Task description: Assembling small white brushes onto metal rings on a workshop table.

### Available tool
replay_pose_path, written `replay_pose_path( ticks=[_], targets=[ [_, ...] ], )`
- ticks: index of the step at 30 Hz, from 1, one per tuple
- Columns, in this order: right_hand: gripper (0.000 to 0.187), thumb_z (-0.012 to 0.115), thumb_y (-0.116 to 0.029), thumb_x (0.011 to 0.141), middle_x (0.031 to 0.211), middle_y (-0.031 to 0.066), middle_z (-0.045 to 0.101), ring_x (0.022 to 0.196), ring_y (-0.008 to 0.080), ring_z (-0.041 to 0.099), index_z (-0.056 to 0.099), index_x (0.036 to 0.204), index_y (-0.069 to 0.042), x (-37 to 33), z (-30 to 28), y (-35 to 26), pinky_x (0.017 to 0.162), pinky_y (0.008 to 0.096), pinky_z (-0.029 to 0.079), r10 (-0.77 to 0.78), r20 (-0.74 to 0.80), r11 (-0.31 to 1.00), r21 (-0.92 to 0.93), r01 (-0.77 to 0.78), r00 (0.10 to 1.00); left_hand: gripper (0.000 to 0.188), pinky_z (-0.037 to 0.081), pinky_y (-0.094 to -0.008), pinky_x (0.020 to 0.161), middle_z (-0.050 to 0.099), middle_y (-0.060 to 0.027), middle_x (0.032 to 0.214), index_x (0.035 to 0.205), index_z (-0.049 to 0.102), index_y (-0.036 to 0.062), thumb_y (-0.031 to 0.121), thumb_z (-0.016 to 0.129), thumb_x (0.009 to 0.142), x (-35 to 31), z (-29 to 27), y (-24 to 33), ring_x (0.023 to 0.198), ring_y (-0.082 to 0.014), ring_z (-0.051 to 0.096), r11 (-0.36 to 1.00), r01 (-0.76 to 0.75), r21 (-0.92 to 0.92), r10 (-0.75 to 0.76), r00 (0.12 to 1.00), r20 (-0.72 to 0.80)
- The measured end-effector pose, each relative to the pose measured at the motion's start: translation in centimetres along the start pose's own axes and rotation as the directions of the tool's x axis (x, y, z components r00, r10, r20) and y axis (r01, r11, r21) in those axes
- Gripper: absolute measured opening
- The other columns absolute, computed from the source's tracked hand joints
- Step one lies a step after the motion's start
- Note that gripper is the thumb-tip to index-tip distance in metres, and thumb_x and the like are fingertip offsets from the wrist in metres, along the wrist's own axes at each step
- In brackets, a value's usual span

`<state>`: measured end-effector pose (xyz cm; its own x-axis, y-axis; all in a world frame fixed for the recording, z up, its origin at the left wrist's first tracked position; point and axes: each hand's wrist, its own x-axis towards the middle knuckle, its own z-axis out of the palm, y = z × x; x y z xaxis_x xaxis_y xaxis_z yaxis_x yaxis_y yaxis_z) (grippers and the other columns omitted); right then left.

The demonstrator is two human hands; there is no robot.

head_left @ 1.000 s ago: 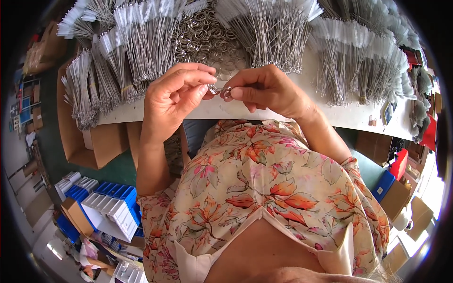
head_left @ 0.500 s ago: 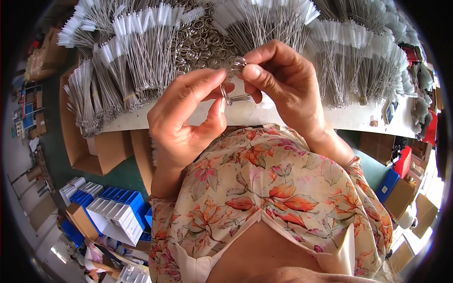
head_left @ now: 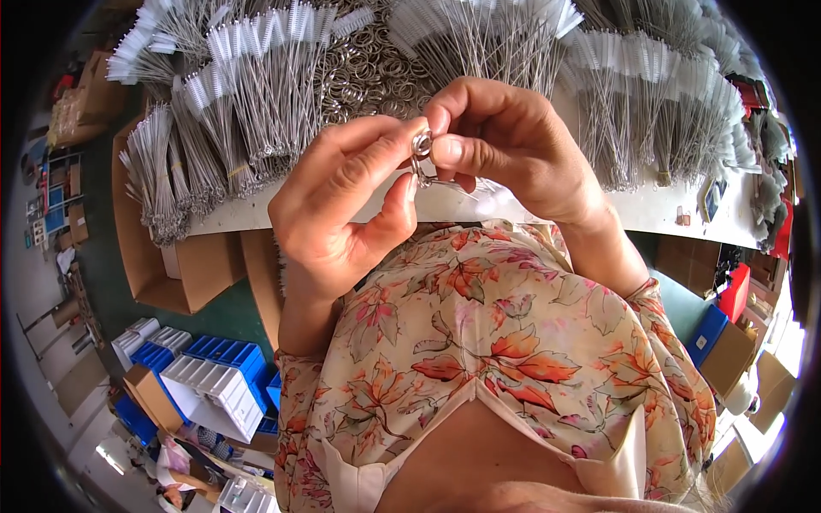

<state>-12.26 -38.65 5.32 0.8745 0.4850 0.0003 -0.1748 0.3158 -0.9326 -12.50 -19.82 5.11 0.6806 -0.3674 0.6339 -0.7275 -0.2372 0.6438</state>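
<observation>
My two hands meet above the table's near edge. My left hand (head_left: pixel 338 201) pinches a metal split ring (head_left: pixel 416 173) between thumb and fingers. My right hand (head_left: pixel 526 154) has thumb and forefinger closed on small coiled split rings (head_left: pixel 422 143), which touch the left fingertips. Thin wire stems (head_left: pixel 457 187) run out from the held ring beneath my right hand; their far ends are hidden. Beyond the hands lies a heap of loose split rings (head_left: pixel 372 73).
Bundles of wire-stemmed brushes with white bristles (head_left: pixel 269 81) stand left of the rings, more brushes (head_left: pixel 637 103) to the right. The white tabletop (head_left: pixel 248 212) shows along its near edge. Below left are a cardboard box (head_left: pixel 201 274) and blue and white bins (head_left: pixel 209 385).
My right hand has brought its rings down and left against the left fingertips. The ring in my left hand now sits directly below them.
</observation>
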Motion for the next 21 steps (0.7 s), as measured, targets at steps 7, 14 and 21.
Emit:
replay_pose_path(
  ticks=[7,14,21],
  targets=[
    [0.016,0.060,-0.010,0.086,0.084,0.0055,0.062,0.078,0.0104,0.060,0.057,0.095,0.003,-0.1,1.0,0.5,0.069,0.0228,0.049,-0.162,-0.182,0.975,-0.179,0.129,0.970,0.034,0.051,-0.0246,0.061,0.063,-0.0149,0.091,0.105,0.062,-0.0023,-0.007,0.062,0.072,-0.2,0.7,-0.7,0.070,-0.0177,0.063,1.000,-0.006,-0.008,0.005,0.995,-0.098],
    [0.010,0.059,-0.007,0.086,0.081,0.0094,0.063,0.076,0.0140,0.063,0.059,0.089,0.003,0.3,0.8,1.7,0.067,0.0253,0.050,-0.444,-0.156,0.804,-0.503,0.316,0.882,0.034,0.051,-0.0248,0.062,0.063,-0.0148,0.093,0.105,0.062,-0.0026,-0.008,0.061,0.072,-0.2,0.7,-0.7,0.071,-0.0172,0.063,1.000,-0.005,-0.003,0.004,0.995,-0.104],
    [0.009,0.059,-0.007,0.086,0.081,0.0088,0.063,0.074,0.0124,0.062,0.059,0.088,0.002,0.1,1.1,0.9,0.064,0.0252,0.050,-0.275,-0.215,0.890,-0.425,0.163,0.937,0.035,0.051,-0.0249,0.062,0.062,-0.0142,0.092,0.107,0.062,-0.0024,-0.008,0.061,0.072,-0.3,0.9,-0.6,0.072,-0.0171,0.062,1.000,0.025,-0.006,-0.025,0.994,-0.105]
  ],
)
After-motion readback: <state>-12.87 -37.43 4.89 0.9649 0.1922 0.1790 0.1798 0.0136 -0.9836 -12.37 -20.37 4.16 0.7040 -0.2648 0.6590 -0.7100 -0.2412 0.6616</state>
